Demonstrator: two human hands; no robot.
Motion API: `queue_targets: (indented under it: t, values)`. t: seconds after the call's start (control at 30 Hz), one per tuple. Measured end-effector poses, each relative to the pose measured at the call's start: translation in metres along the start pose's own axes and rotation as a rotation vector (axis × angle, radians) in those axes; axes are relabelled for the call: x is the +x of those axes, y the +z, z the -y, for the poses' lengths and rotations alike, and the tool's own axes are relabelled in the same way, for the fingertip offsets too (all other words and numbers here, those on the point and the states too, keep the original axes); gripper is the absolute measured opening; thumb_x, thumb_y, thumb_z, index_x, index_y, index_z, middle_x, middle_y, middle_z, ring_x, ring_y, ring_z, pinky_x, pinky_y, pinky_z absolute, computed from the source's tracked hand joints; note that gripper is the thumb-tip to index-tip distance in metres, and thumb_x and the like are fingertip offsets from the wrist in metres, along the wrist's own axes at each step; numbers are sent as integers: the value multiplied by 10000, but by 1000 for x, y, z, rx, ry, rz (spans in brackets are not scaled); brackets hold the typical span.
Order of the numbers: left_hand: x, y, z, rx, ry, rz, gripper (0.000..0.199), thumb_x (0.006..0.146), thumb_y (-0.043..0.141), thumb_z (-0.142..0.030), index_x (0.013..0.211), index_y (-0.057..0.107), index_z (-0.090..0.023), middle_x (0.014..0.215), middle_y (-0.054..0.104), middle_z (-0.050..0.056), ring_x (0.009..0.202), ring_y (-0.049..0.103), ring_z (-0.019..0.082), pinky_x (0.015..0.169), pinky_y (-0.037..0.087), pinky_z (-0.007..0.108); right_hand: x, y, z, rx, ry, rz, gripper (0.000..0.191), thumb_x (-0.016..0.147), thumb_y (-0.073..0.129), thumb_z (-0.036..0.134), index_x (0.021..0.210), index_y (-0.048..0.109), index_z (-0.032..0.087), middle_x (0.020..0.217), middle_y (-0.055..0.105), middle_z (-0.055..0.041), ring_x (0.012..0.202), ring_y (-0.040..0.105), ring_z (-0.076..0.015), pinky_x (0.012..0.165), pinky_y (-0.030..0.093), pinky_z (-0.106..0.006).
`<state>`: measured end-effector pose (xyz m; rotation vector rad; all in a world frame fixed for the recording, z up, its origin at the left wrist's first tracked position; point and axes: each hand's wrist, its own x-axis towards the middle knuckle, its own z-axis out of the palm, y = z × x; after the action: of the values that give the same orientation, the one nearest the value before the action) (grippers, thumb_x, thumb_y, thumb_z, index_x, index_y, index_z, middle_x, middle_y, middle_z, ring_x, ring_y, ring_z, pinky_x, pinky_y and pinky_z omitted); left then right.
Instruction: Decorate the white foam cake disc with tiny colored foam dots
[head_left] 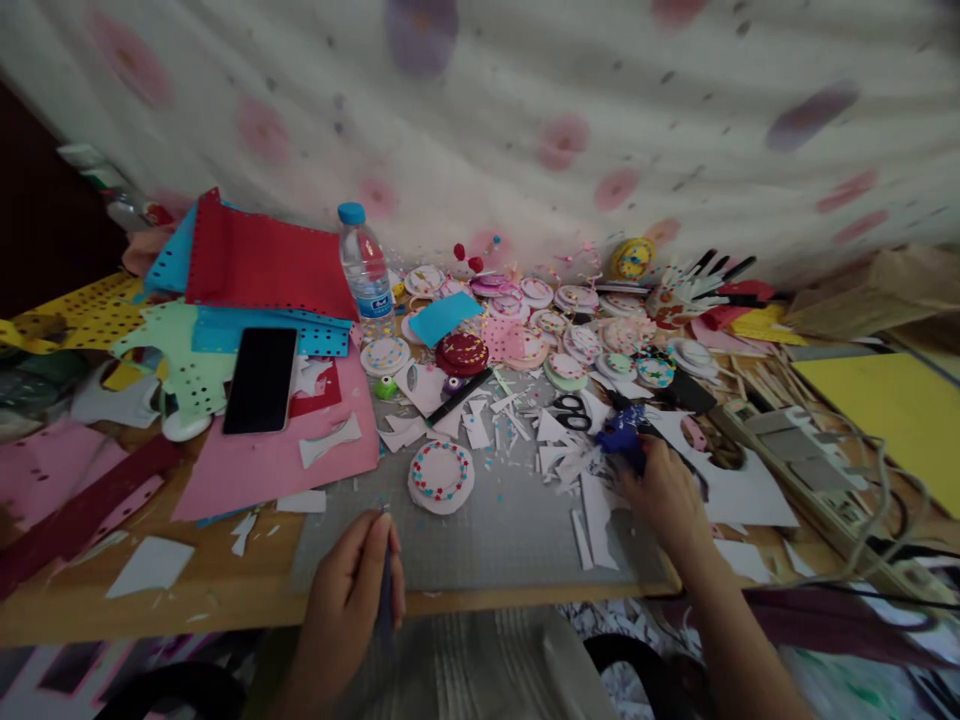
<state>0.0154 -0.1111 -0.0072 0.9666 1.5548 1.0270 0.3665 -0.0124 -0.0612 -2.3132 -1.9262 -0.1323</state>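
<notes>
My left hand (358, 580) is closed around a thin dark tool (386, 600) at the table's front edge, its tip by the fingertips. My right hand (660, 490) reaches over the right side of the mat and grips a blue glue gun (624, 430), whose outline is partly blurred. Between the hands, on the grey cutting mat (465, 550), lies a white round piece (441, 478) ringed with red and blue dots. Black-handled scissors (572, 411) rest just left of the glue gun among white paper scraps (555, 455).
Many decorated discs (462, 352) crowd the back beside a water bottle (365, 270). A phone (261, 381) lies on pink sheet (337, 450) at left. To the right are a cup of pens (670, 306), a power strip (810, 480) with cables and a yellow sheet (892, 420).
</notes>
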Motion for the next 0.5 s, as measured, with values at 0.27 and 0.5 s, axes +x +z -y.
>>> queue_targets:
  t: [0.27,0.5]
  values:
    - [7,8,-10,64,111,47,352,955,397,-437,707,466,-197,376,313,-115,318,284,58,365,252,154,-13,-52,17,889,376,55,433,675,673,503,917,682,144,622,593,-25,549,532,-175,548,430,-303]
    - [12,19,-34,239,432,195,266,974,394,-284,737,475,-195,447,345,-97,360,355,60,395,273,178,-64,-79,71,1350,434,262,375,613,807,473,820,715,174,667,670,-55,527,558,-152,480,474,-272]
